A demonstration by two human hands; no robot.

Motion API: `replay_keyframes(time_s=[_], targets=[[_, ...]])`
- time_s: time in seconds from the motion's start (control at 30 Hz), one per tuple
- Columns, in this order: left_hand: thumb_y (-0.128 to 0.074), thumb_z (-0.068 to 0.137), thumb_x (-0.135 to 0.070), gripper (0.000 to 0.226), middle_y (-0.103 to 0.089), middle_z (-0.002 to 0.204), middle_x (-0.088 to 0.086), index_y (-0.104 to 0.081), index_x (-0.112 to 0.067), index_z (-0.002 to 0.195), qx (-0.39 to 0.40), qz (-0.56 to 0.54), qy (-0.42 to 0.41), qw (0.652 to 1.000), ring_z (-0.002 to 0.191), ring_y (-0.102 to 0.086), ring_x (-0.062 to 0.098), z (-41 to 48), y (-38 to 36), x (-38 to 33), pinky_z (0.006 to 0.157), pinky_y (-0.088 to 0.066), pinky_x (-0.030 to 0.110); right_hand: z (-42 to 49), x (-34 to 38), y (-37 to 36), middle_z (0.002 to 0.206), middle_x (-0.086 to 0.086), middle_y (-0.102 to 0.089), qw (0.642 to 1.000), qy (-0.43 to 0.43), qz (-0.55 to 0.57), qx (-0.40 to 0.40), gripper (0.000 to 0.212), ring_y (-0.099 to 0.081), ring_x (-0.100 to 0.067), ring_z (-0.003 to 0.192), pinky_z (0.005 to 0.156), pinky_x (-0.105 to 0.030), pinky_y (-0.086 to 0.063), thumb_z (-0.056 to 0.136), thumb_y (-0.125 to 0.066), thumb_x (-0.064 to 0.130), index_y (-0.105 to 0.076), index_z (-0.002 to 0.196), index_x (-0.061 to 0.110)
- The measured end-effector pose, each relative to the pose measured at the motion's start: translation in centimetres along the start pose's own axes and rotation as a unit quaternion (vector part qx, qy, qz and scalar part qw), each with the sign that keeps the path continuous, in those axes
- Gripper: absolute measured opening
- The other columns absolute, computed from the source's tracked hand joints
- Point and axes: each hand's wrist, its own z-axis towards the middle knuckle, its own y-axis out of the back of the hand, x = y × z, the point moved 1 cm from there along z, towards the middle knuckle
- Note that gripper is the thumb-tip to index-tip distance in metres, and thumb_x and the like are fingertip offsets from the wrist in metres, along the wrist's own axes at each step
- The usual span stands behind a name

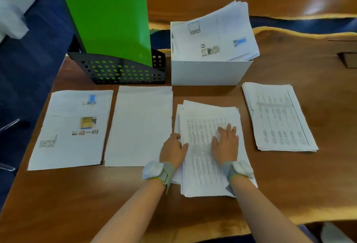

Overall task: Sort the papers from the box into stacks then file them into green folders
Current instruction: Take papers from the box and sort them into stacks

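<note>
Several paper stacks lie in a row on the wooden table (289,181). The loose text stack (202,165) sits front and centre. My right hand (226,143) lies flat on top of it, fingers straight. My left hand (173,149) is at this stack's left edge, fingers curled around the edge of the sheets. To the left lie a blank-faced stack (140,125) and a stack with pictures (71,130). A table-printed stack (278,117) lies at the right. The white box (208,71) behind holds more papers (214,34). Green folders (110,24) stand in a black rack (119,71).
The table's left edge runs close beside the picture stack, with blue floor beyond. A dark recessed panel (349,60) sits in the tabletop at the far right. A chair arm (9,125) shows at the left.
</note>
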Motion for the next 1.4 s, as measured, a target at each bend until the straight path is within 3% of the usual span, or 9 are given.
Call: replay_keyframes(time_s=[0.23, 0.43, 0.6, 0.83, 0.97, 1.0, 1.13, 1.23, 1.4], targets=[[-0.063, 0.087, -0.027, 0.036, -0.059, 0.113, 0.003, -0.051, -0.015, 0.119, -0.076, 0.081, -0.039, 0.993, 0.097, -0.060, 0.022, -0.6, -1.6, -1.5, 0.082, -0.050, 0.036, -0.4, -1.3, -0.8, 0.160, -0.009, 0.009, 0.996, 0.013, -0.037, 0.086, 0.064, 0.007, -0.027, 0.148, 0.120, -0.040, -0.003, 0.099, -0.029, 0.047, -0.003, 0.153, 0.022], [-0.053, 0.093, -0.016, 0.037, -0.057, 0.119, 0.003, -0.049, -0.019, 0.129, -0.131, 0.118, -0.102, 0.979, 0.105, -0.057, 0.022, -0.5, -2.1, -2.6, 0.081, -0.049, 0.033, 0.4, -1.1, 0.4, 0.160, -0.004, -0.011, 0.997, 0.023, 0.019, 0.072, 0.054, -0.009, -0.020, 0.147, 0.114, -0.040, -0.017, 0.099, -0.038, 0.041, -0.029, 0.148, 0.020], [-0.062, 0.089, -0.024, 0.033, -0.064, 0.108, 0.011, -0.053, -0.006, 0.116, -0.059, 0.096, -0.040, 0.993, 0.099, -0.061, 0.031, -0.3, -2.9, -2.0, 0.081, -0.050, 0.034, 0.9, -1.7, 1.7, 0.147, -0.006, -0.038, 0.988, 0.014, 0.150, 0.032, 0.040, -0.029, -0.021, 0.136, 0.109, -0.032, -0.027, 0.096, -0.050, 0.027, -0.049, 0.134, 0.014], [-0.064, 0.089, -0.021, 0.030, -0.068, 0.111, 0.011, -0.064, -0.005, 0.115, -0.085, -0.189, 0.024, 0.978, 0.100, -0.064, 0.027, 1.1, 0.4, -1.5, 0.089, -0.052, 0.038, 1.8, -3.4, 4.4, 0.136, -0.007, -0.047, 0.943, -0.103, 0.314, -0.041, 0.066, -0.044, -0.023, 0.125, 0.103, -0.034, -0.037, 0.085, -0.068, 0.035, -0.041, 0.139, 0.011], [-0.070, 0.084, -0.017, 0.016, -0.070, 0.103, 0.007, -0.069, -0.015, 0.100, -0.066, -0.301, 0.044, 0.950, 0.091, -0.067, 0.021, 1.9, 1.9, -0.8, 0.086, -0.054, 0.037, 2.5, -3.8, 5.4, 0.085, -0.006, -0.061, 0.875, -0.134, 0.463, 0.034, 0.026, -0.058, -0.018, 0.079, 0.070, -0.023, -0.044, 0.089, -0.064, 0.029, -0.064, 0.101, 0.005], [-0.072, 0.083, -0.017, 0.010, -0.071, 0.099, 0.006, -0.071, -0.018, 0.093, -0.070, -0.298, 0.044, 0.951, 0.089, -0.068, 0.022, 1.9, 2.0, -0.7, 0.085, -0.054, 0.038, 2.6, -3.8, 5.3, 0.081, -0.008, -0.061, 0.864, -0.136, 0.483, 0.047, 0.023, -0.059, -0.022, 0.079, 0.070, -0.025, -0.044, 0.091, -0.061, 0.025, -0.065, 0.092, 0.002], [-0.072, 0.083, -0.014, 0.012, -0.071, 0.098, 0.009, -0.071, -0.013, 0.095, -0.089, -0.289, 0.044, 0.952, 0.090, -0.067, 0.029, 2.0, 1.8, 0.1, 0.085, -0.054, 0.042, 2.4, -3.9, 5.3, 0.109, -0.005, -0.064, 0.841, -0.151, 0.511, 0.097, 0.028, -0.059, -0.025, 0.107, 0.098, -0.035, -0.045, 0.098, -0.050, 0.014, -0.059, 0.120, 0.000], [-0.067, 0.087, -0.012, 0.017, -0.068, 0.101, 0.010, -0.069, -0.006, 0.102, -0.102, -0.248, 0.051, 0.962, 0.092, -0.064, 0.027, 2.1, 1.7, 0.7, 0.088, -0.052, 0.042, 2.1, -4.4, 5.1, 0.111, -0.004, -0.059, 0.834, -0.153, 0.522, 0.089, 0.025, -0.055, -0.022, 0.109, 0.093, -0.028, -0.041, 0.098, -0.049, 0.009, -0.058, 0.120, 0.003], [-0.065, 0.089, -0.018, 0.016, -0.059, 0.076, -0.003, -0.059, -0.023, 0.075, -0.166, -0.206, 0.062, 0.962, 0.084, -0.056, 0.020, 2.4, 3.2, 1.6, 0.078, -0.045, 0.031, 1.8, -5.6, 4.8, 0.107, -0.017, -0.063, 0.820, -0.189, 0.536, 0.064, 0.013, -0.058, -0.030, 0.103, 0.096, -0.034, -0.044, 0.094, -0.055, 0.007, -0.062, 0.099, -0.003]])
